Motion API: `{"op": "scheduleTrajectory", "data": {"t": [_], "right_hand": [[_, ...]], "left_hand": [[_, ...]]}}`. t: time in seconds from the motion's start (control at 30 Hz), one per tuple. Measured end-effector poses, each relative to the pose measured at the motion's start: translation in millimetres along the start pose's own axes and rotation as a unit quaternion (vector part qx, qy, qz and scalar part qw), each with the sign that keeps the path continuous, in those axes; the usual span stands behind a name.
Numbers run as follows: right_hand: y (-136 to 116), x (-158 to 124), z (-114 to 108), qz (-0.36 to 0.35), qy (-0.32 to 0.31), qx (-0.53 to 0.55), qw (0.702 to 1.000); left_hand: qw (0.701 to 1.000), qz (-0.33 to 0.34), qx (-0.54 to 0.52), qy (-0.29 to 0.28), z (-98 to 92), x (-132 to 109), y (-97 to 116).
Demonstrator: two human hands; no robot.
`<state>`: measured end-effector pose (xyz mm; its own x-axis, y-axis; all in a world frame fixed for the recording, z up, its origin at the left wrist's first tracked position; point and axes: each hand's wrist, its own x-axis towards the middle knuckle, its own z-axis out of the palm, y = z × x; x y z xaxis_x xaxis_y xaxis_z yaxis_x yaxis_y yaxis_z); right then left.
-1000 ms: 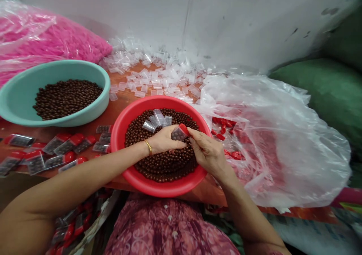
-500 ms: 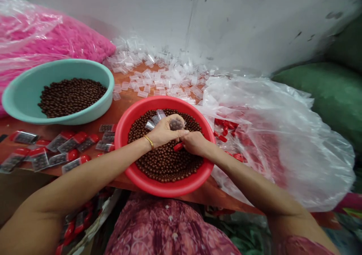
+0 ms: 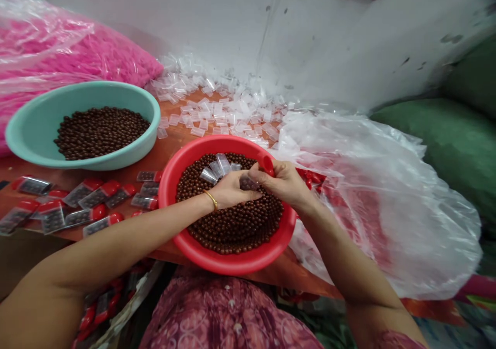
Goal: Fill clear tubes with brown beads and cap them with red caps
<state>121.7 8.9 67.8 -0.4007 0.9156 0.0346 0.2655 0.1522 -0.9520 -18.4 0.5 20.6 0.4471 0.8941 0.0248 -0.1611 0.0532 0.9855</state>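
While the big clear bag is lying just right of the red basin and the teal basin is sitting left of it, both hands are meeting above its brown beads. The left hand is pinching a small bead-filled case, and the right hand is seemingly pinching a red cap.

table: red-brown | on it: red basin, teal basin, clear cases, filled red-capped cases, plastic bag
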Motion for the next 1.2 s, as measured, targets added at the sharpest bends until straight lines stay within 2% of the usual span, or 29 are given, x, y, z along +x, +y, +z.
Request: {"op": "scheduleTrajectory", "data": {"t": [0.13,0.33,0.47,0.57,0.63,0.73,0.83,0.93,1.03,1.2], "right_hand": [[-0.4,-0.7,5.3,0.009,-0.017,-0.014,1.000],[7.5,-8.9,5.7,0.014,0.018,0.035,0.999],[12.3,-18.8,0.6,0.025,0.019,0.039,0.999],[12.2,-25.3,-2.3,-0.019,0.052,-0.057,0.997],[12.1,-28.7,-3.3,-0.072,0.076,-0.137,0.985],[15.3,-32.7,-3.5,-0.159,0.102,-0.249,0.950],[21.7,-36.0,-1.6,-0.215,0.119,-0.321,0.915],[26.9,-39.2,2.8,-0.250,0.123,-0.350,0.894],[28.2,-41.8,6.0,-0.284,0.120,-0.343,0.887],[25.3,-44.9,2.8,-0.284,0.095,-0.305,0.904]], "left_hand": [[1.000,-0.007,0.006,-0.013,-0.8,-0.1,-2.7],[0.997,-0.035,-0.045,-0.051,-1.7,-3.3,2.5],[0.996,-0.035,-0.079,-0.035,-1.2,-5.6,7.7],[0.997,-0.045,-0.051,-0.033,1.5,-6.7,7.9],[0.998,-0.058,-0.026,-0.025,4.0,-7.2,6.5],[0.998,-0.068,0.000,-0.004,6.8,-7.8,4.2],[0.998,-0.056,0.017,0.003,7.7,-8.6,2.2],[0.997,-0.038,0.065,0.005,7.2,-10.0,0.9],[0.996,-0.006,0.092,0.002,6.0,-10.8,0.9],[0.992,0.027,0.120,-0.010,4.9,-10.0,1.1]]}}
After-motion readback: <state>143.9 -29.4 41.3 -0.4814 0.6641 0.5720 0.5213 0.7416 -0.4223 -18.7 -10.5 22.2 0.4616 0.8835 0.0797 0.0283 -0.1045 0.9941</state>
